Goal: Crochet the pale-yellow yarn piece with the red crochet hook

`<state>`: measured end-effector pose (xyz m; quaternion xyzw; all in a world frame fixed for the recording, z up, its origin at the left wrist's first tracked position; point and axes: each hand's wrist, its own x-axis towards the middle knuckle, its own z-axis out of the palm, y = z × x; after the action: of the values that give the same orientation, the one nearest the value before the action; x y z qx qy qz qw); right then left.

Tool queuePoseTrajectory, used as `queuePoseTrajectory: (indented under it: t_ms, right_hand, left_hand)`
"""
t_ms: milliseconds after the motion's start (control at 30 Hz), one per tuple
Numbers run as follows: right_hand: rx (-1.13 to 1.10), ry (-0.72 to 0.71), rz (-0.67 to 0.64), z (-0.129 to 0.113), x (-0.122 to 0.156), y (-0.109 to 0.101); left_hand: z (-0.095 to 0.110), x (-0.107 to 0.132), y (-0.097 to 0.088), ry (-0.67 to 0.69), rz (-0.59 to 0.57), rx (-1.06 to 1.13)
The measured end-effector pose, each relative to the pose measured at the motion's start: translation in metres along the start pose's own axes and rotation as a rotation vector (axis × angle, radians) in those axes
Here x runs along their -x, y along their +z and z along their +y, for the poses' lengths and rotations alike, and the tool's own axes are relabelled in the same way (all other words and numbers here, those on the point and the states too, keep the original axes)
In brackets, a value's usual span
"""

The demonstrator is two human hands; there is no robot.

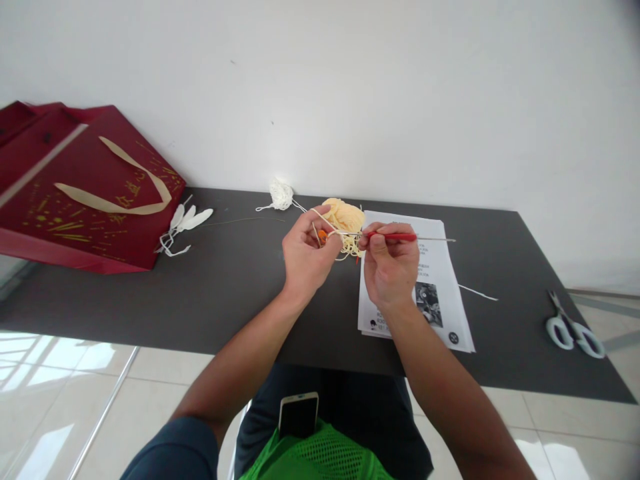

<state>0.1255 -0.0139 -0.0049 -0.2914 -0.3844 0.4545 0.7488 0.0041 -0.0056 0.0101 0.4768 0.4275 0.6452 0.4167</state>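
Observation:
My left hand (pixel 309 259) is closed, pinching pale yarn (pixel 325 219) between thumb and fingers, with a strand drawn over the index finger. A small orange piece (pixel 323 236) shows beside these fingers; I cannot tell what it is. In my right hand (pixel 391 272) is a crochet hook with a red handle (pixel 403 237), held level, its thin metal tip reaching to the yarn at the left fingertips. Just behind the hands lies a ball of pale yellow yarn (pixel 345 215), with loose loops in front of it. A white yarn ball (pixel 281 195) sits farther left.
Printed sheets (pixel 435 267) lie under my right hand on the dark table (pixel 225 287). Scissors (pixel 573 327) rest near the right edge. At left stand a red gift bag (pixel 95 207) and white leaf-shaped pieces (pixel 187 219). A phone (pixel 299 415) is at my lap.

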Motion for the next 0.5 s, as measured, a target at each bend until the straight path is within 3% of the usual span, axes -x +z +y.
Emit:
queuePoseTrajectory:
  t_ms: [233, 500]
  right_hand:
    - [0.025, -0.065, -0.019, 0.004, 0.002, 0.000]
    - [0.246, -0.249, -0.020, 0.008, 0.011, 0.002]
  left_hand:
    - [0.002, -0.001, 0.001, -0.017, 0.027, -0.016]
    - [-0.002, -0.001, 0.001, 0.002, 0.095, 0.000]
